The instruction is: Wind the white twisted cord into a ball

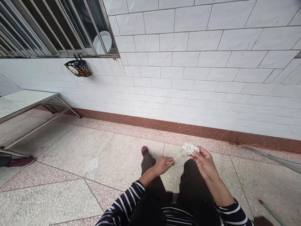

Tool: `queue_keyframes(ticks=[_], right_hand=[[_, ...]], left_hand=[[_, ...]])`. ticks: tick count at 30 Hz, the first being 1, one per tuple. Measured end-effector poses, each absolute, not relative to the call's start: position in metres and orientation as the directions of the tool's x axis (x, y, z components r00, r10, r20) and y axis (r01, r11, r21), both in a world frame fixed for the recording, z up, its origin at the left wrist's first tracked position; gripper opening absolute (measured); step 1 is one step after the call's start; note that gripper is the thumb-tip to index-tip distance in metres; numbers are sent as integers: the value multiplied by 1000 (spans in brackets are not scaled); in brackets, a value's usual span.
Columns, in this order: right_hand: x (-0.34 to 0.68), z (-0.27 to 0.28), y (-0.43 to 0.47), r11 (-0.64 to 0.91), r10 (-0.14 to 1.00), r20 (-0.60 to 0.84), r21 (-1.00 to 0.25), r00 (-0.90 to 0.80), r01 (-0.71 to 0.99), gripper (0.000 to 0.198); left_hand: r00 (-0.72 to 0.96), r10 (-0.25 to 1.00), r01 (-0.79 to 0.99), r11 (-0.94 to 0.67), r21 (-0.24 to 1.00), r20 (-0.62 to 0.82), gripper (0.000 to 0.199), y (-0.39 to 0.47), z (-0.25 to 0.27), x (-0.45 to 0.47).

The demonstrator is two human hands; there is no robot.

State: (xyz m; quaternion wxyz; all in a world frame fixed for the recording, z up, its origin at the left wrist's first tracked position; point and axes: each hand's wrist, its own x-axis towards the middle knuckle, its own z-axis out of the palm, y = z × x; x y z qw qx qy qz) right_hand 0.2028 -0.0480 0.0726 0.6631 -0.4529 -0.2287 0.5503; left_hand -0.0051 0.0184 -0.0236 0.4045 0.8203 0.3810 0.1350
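Left hand pinches the cord tail, eight o'clock, likely for tension; right hand pinches the knotted white cord.

White rectangular tiles cover the wall in front of me, down to a reddish-brown skirting. A window with slanting metal bars is set into it; a dark perforated basket hangs from its bottom edge. Under that, a pale-topped table stands on metal legs. The speckled floor has pinkish bands, all in soft, even light.
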Motion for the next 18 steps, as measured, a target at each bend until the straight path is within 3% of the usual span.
queue_keyframes(ticks=[8,14,18], right_hand=[[216,114,-52,48,941,-130,-861,312,-506,35],[214,136,-70,51,948,-123,-851,293,-522,35],[213,143,-77,83,954,-82,-852,288,-517,37]], left_hand=[[491,871,752,-420,508,-7,32,82,-7,-44],[486,870,826,-487,285,79,32,141,29,-60],[440,881,845,-472,251,175,28,172,58,-59]])
